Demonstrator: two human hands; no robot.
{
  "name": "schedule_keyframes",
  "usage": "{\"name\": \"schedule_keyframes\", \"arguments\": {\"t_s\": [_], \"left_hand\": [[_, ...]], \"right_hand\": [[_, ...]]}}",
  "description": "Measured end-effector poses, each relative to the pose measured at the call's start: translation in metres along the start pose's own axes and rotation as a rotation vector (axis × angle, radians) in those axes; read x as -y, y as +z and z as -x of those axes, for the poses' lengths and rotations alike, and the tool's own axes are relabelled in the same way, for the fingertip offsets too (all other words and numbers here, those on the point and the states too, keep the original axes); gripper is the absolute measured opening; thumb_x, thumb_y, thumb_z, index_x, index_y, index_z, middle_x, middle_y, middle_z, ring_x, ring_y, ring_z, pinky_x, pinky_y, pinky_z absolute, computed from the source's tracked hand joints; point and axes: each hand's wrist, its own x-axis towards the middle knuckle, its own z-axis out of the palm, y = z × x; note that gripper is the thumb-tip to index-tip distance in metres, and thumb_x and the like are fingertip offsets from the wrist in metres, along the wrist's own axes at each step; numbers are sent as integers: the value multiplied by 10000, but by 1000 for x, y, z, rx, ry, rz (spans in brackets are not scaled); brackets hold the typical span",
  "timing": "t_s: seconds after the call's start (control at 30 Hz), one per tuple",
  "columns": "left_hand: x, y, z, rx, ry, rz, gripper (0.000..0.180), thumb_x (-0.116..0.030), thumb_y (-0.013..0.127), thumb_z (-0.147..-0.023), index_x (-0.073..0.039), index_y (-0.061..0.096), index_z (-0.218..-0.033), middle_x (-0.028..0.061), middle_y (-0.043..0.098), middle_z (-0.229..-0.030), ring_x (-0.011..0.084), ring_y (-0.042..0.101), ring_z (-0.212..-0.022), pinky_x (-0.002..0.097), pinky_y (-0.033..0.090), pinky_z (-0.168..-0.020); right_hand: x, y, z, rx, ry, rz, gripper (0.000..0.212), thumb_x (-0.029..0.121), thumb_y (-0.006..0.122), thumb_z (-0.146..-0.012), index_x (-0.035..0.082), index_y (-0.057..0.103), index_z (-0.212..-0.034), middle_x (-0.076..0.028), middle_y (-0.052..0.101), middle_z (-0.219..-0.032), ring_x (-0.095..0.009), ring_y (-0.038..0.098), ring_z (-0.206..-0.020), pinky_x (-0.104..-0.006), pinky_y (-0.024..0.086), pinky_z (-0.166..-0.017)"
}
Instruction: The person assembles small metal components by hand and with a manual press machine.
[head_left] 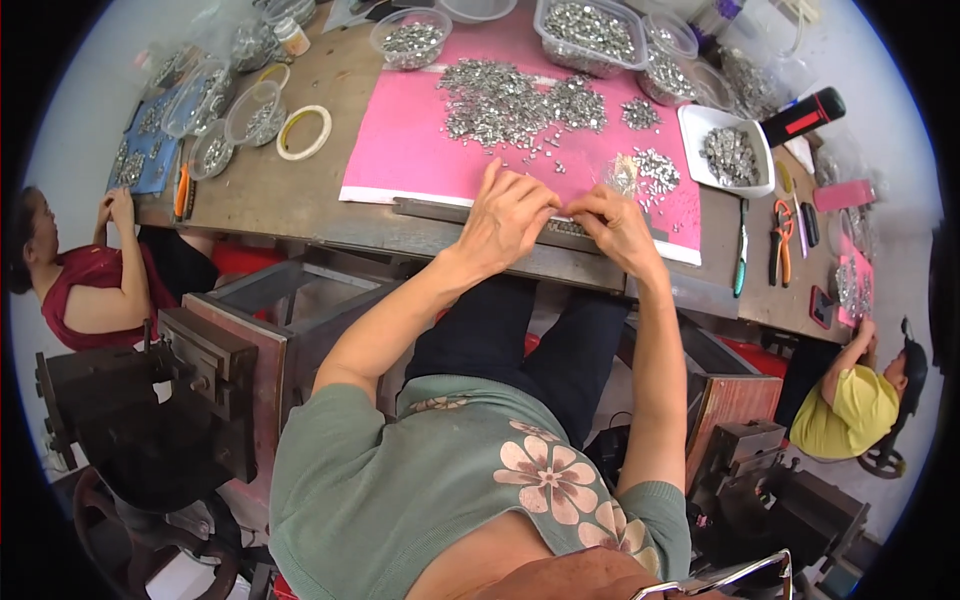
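Note:
My left hand [508, 218] and my right hand [622, 228] meet over the front edge of the workbench. Their thumbs and fingertips are pinched close together, and whatever they grip is too small to name. Beneath them a long dark metal bar [425, 208] lies along the edge of a pink sheet [395, 135]. Several small silvery pieces [566, 229] show along the bar between my hands. Beyond them spreads a large heap of small metal parts [490, 95]. A smaller scatter of bright parts [657, 172] lies past my right hand, beside a clear plastic bag [621, 174].
A white tub [689, 125] of parts and orange-handled pliers [783, 240] are on the right. Tape rolls [304, 152] and plastic bowls [240, 128] stand left. Co-workers sit at the left [95, 275] and right [850, 410]. Machines [205, 370] flank my seat.

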Motion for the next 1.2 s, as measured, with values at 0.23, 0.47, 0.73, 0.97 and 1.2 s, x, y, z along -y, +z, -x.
{"name": "schedule_keyframes", "arguments": {"t_s": [0.23, 0.47, 0.73, 0.97, 1.2], "left_hand": [[-1, 16, 9, -17, 179, -3, 97, -245, 698, -801, -157, 690, -842, 29, 600, -879, 239, 591, -969, 463, 413, -917], [-7, 47, 23, -47, 147, 34, 140, -230, 712, -896, -107, 648, -920, 56, 569, -866, 274, 567, -946, 556, 336, -1103], [-2, 49, 24, -64, 98, 50, 132, -175, 725, -866, -89, 632, -902, 65, 587, -892, 274, 569, -962, 530, 353, -1110], [-7, 32, 15, -73, 235, -57, 126, -188, 648, -883, -65, 625, -899, 102, 589, -904, 294, 589, -968, 495, 405, -1021], [21, 3, -4, 8, 18, -115, 289, -162, 684, -901, -76, 668, -1176, 99, 699, -1119, 329, 622, -1116, 605, 317, -1138]], "right_hand": [[-20, -14, -17, 282, -33, 132, 120, 116, 679, -897, 16, 727, -943, -177, 646, -888, -362, 635, -825, -424, 494, -732], [-22, -21, -8, 268, -64, 117, 89, -24, 683, -870, 2, 695, -955, -119, 620, -854, -248, 602, -754, -358, 473, -686], [-18, -16, -10, 238, -96, 103, 103, -55, 692, -853, 9, 663, -929, -109, 605, -828, -235, 587, -741, -353, 459, -681], [-22, -11, -4, 153, -45, 161, 78, 56, 636, -926, -21, 632, -932, -186, 621, -904, -355, 618, -808, -420, 485, -718], [-5, 7, -9, -13, -24, 88, 81, 45, 713, -865, 16, 695, -938, -147, 618, -836, -301, 619, -750, -389, 484, -682]]}}
